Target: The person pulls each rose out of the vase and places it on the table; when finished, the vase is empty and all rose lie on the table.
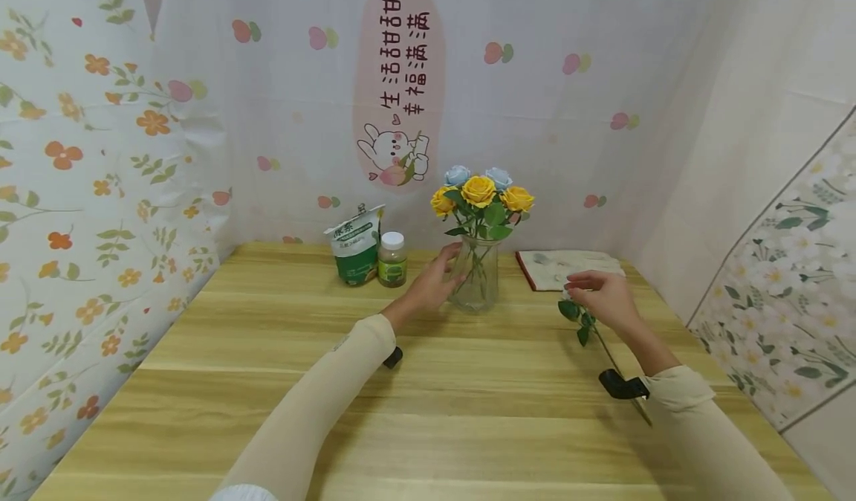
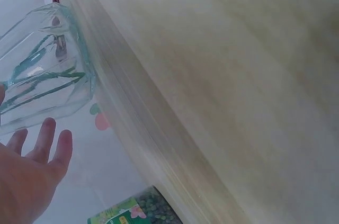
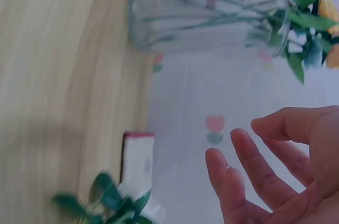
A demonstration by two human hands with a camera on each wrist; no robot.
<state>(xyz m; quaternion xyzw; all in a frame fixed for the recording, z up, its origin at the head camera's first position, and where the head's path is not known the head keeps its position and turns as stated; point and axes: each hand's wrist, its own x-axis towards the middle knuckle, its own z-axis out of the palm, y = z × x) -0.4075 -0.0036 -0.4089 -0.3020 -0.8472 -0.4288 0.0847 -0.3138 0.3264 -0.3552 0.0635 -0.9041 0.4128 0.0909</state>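
A clear glass vase [image 1: 483, 293] stands upright near the back of the table, holding yellow roses [image 1: 478, 191] and pale blue roses [image 1: 458, 175]. At its left side is my left hand [image 1: 431, 282], with fingers loosely extended by the glass. In the right wrist view, those fingertips show through the vase. My right hand [image 1: 607, 302] hovers over a single flower on the right, its fingers slightly bent and nothing between them. That flower's leaves [image 1: 583, 319] and long stem show on the table; its white bloom is mostly hidden by the hand.
Left of the vase stand a green and white pouch [image 1: 357, 256] and a white-capped jar [image 1: 392, 267]. A pale cloth-like item with a red edge [image 1: 535, 270] lies behind the right hand. Printed curtains [image 1: 281, 114] hang behind the wooden table [image 1: 428, 427].
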